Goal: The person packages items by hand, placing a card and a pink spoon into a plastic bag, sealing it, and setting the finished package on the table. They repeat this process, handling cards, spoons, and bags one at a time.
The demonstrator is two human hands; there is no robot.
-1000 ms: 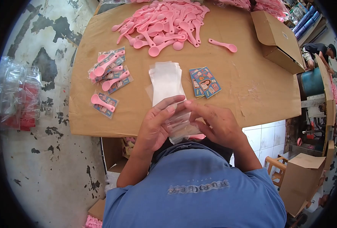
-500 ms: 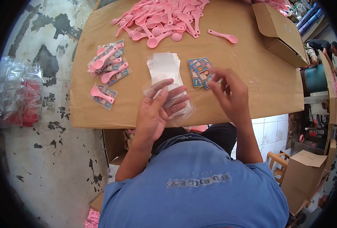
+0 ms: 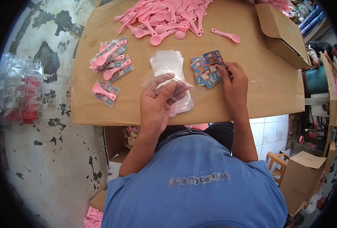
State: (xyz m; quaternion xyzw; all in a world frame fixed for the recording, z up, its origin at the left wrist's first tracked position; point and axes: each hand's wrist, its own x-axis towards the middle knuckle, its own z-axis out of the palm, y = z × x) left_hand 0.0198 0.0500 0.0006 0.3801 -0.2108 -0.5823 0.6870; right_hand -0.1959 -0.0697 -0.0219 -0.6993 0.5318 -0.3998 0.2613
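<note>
My left hand (image 3: 157,104) pinches a clear plastic bag (image 3: 179,84) between thumb and fingers, above a stack of clear bags (image 3: 167,60) on the table. To its right, my right hand (image 3: 235,81) has its fingers closed on the edge of a printed card (image 3: 213,57). That card lies tilted over a small stack of similar blue cards (image 3: 197,78). At the left lie several clear packets (image 3: 119,70), each with a pink spoon and a card. One such packet (image 3: 105,93) lies apart, nearer me.
A heap of pink measuring spoons (image 3: 164,19) covers the far side of the brown table (image 3: 271,91), with a single spoon (image 3: 225,35) to its right. A cardboard box (image 3: 282,36) stands at the far right corner. Beyond the table's right side is another person (image 3: 324,51).
My right hand has come down onto the cards, and the top card has shifted up and right of the stack. The bag in my left hand appears more spread out.
</note>
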